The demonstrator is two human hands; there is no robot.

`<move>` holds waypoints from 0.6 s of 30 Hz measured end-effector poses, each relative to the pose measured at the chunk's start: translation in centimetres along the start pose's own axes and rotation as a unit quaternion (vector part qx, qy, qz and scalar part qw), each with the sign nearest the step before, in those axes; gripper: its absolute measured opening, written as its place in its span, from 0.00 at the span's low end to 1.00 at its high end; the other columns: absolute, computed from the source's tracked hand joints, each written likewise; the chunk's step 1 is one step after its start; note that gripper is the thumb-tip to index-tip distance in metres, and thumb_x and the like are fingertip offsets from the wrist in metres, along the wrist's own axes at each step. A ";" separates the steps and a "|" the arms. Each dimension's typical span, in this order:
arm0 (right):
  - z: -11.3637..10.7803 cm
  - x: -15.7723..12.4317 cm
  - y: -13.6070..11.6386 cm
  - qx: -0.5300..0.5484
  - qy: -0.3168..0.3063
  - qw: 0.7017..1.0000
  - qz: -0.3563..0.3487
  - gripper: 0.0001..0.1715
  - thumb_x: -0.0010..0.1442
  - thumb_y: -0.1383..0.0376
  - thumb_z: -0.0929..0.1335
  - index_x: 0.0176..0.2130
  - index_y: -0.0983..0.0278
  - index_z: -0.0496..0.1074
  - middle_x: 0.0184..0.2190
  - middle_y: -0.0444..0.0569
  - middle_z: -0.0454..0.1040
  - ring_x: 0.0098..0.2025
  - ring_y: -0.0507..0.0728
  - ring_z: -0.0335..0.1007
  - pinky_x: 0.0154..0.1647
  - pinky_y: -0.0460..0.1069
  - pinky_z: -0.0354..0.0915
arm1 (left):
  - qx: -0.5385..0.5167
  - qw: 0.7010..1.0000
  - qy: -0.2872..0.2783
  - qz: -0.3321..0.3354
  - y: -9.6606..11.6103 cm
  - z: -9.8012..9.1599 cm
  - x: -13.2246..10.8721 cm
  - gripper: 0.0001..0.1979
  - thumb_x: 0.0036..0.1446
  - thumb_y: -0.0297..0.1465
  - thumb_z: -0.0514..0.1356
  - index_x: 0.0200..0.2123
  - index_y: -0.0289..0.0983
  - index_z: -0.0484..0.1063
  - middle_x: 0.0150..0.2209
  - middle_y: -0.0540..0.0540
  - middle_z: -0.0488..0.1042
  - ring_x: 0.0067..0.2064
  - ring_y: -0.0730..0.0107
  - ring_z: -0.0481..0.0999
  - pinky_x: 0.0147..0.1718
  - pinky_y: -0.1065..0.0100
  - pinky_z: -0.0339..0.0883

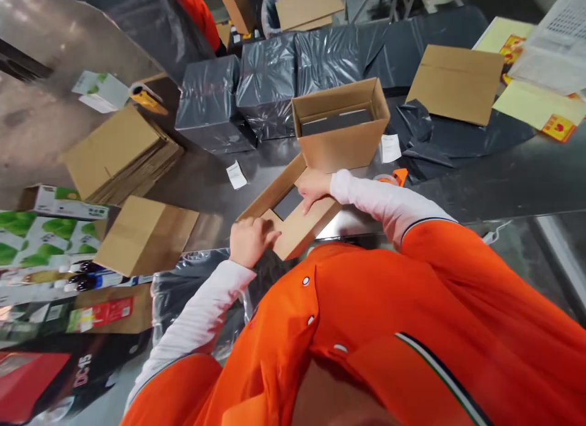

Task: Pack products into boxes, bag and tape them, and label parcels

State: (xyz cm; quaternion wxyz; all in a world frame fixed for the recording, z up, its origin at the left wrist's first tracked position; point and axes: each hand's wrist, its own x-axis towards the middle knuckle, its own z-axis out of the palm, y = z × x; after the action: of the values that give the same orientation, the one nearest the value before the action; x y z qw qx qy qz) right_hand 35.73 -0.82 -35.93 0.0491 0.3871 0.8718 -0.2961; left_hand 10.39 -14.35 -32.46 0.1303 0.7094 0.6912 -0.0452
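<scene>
A cardboard box [296, 234] sits in front of me at the table's front edge, against my orange shirt. Part of its top is open, and a dark grey surface [289, 202] shows inside. My left hand [249, 240] grips the left end of this box, thumb over the rim and fingers bent round the outside. My right hand [315, 188] is closed over the flap near the right end, its thumb pressed down on the cardboard. Just behind it stands a second, open cardboard box [341, 148] with something flat and dark grey inside.
Black plastic-wrapped boxes [268, 78] line the back. White slips [236, 175] and an orange tape dispenser [399, 177] lie on the metal table [206, 182]. Flattened cartons [114, 151] and a closed carton [144, 234] are left. A cardboard sheet [455, 84] is right. An orange sleeve [199, 14] shows behind.
</scene>
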 end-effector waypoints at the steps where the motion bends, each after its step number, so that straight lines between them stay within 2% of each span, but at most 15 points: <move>1: 0.7 -0.3 -0.1 0.002 0.054 0.999 0.008 0.30 0.61 0.46 0.80 0.23 0.66 0.78 0.25 0.49 0.78 0.41 0.54 0.78 0.45 0.47 0.63 | 0.025 0.996 0.082 0.008 -0.2 -0.6 0.7 0.31 0.65 0.53 0.67 0.55 0.31 0.81 0.55 0.25 0.79 0.61 0.32 0.75 0.62 0.43 0.67; 2: 1.6 -0.8 -0.2 0.005 0.098 0.995 0.019 0.27 0.60 0.47 0.81 0.26 0.66 0.80 0.29 0.51 0.81 0.43 0.56 0.78 0.47 0.48 0.64 | 0.027 0.990 0.139 0.017 -0.4 -1.0 1.3 0.35 0.65 0.52 0.68 0.63 0.29 0.77 0.62 0.22 0.75 0.65 0.30 0.71 0.64 0.42 0.64; 3: 2.5 -1.6 -0.2 0.008 0.126 0.992 0.032 0.24 0.58 0.48 0.82 0.29 0.65 0.82 0.33 0.53 0.84 0.45 0.58 0.79 0.49 0.49 0.65 | 0.016 0.988 0.151 0.031 -0.6 -1.2 2.0 0.39 0.67 0.53 0.67 0.67 0.28 0.73 0.66 0.21 0.72 0.67 0.30 0.69 0.65 0.43 0.63; 4: 3.6 -2.5 -0.3 0.011 0.138 0.989 0.046 0.22 0.55 0.49 0.84 0.33 0.64 0.84 0.37 0.55 0.85 0.47 0.61 0.79 0.50 0.51 0.67 | 0.001 0.991 0.123 0.054 -0.6 -1.1 2.5 0.41 0.68 0.54 0.65 0.69 0.26 0.71 0.67 0.20 0.70 0.68 0.31 0.68 0.65 0.45 0.64; 5: 4.6 -3.6 -0.3 0.010 0.142 0.988 0.062 0.21 0.53 0.50 0.85 0.35 0.62 0.85 0.40 0.57 0.86 0.48 0.64 0.79 0.51 0.54 0.68 | -0.013 0.994 0.066 0.088 -0.6 -0.6 2.8 0.42 0.69 0.55 0.65 0.70 0.26 0.70 0.69 0.21 0.69 0.69 0.32 0.68 0.65 0.46 0.64; 7: 6.8 -6.1 -0.5 0.000 0.146 0.984 0.103 0.18 0.55 0.52 0.84 0.39 0.60 0.87 0.43 0.61 0.86 0.49 0.68 0.80 0.53 0.57 0.70 | -0.022 0.986 -0.050 0.158 -0.2 1.2 2.9 0.46 0.66 0.57 0.67 0.73 0.27 0.68 0.73 0.22 0.66 0.71 0.29 0.65 0.66 0.46 0.64; 8: 8.0 -7.3 -0.7 -0.004 0.154 0.980 0.123 0.17 0.58 0.52 0.83 0.41 0.59 0.88 0.45 0.62 0.86 0.51 0.69 0.80 0.55 0.59 0.70 | -0.020 0.981 -0.075 0.177 0.1 2.4 2.7 0.50 0.63 0.57 0.70 0.75 0.30 0.66 0.76 0.23 0.62 0.73 0.28 0.63 0.67 0.44 0.63; 11: 11.7 -10.2 -1.9 -0.016 0.234 0.955 0.184 0.16 0.65 0.53 0.78 0.49 0.56 0.88 0.50 0.62 0.86 0.58 0.71 0.80 0.66 0.63 0.70 | -0.025 0.983 -0.040 0.175 1.2 5.4 2.3 0.58 0.56 0.56 0.75 0.80 0.36 0.60 0.79 0.27 0.57 0.74 0.28 0.62 0.70 0.38 0.59; 13: 13.7 -10.9 -3.5 -0.033 0.315 0.918 0.237 0.17 0.71 0.52 0.72 0.53 0.53 0.87 0.55 0.59 0.85 0.64 0.71 0.77 0.74 0.68 0.65 | -0.044 0.982 -0.033 0.183 1.7 6.4 2.4 0.55 0.57 0.55 0.74 0.80 0.39 0.62 0.79 0.28 0.59 0.73 0.30 0.64 0.70 0.37 0.57; 15: 14.9 -10.3 -5.4 -0.054 0.359 0.888 0.282 0.22 0.75 0.52 0.66 0.57 0.52 0.85 0.61 0.58 0.82 0.71 0.71 0.71 0.79 0.73 0.58 | -0.060 0.979 -0.025 0.195 2.1 7.0 2.9 0.49 0.60 0.55 0.72 0.79 0.42 0.66 0.79 0.28 0.58 0.75 0.30 0.62 0.71 0.33 0.54; 16: 15.2 -9.6 -6.4 -0.059 0.358 0.887 0.287 0.26 0.76 0.52 0.64 0.61 0.53 0.84 0.65 0.59 0.79 0.75 0.71 0.67 0.81 0.75 0.55 | -0.068 0.976 -0.019 0.207 2.1 7.1 3.2 0.45 0.62 0.54 0.71 0.78 0.44 0.68 0.80 0.29 0.57 0.76 0.29 0.60 0.71 0.32 0.53; 18: 15.1 -7.5 -8.3 -0.056 0.324 0.908 0.259 0.32 0.77 0.52 0.63 0.71 0.57 0.76 0.73 0.59 0.71 0.81 0.72 0.57 0.83 0.76 0.50 | -0.083 0.966 -0.016 0.245 1.5 7.3 3.7 0.36 0.67 0.48 0.67 0.75 0.46 0.72 0.81 0.33 0.56 0.79 0.30 0.55 0.72 0.31 0.51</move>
State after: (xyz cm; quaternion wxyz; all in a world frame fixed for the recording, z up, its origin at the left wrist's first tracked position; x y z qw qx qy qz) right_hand 32.92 -18.44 -41.98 -0.1398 0.6707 0.7238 -0.0822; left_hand 12.85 -12.62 -40.24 0.2065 0.8430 0.4955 0.0342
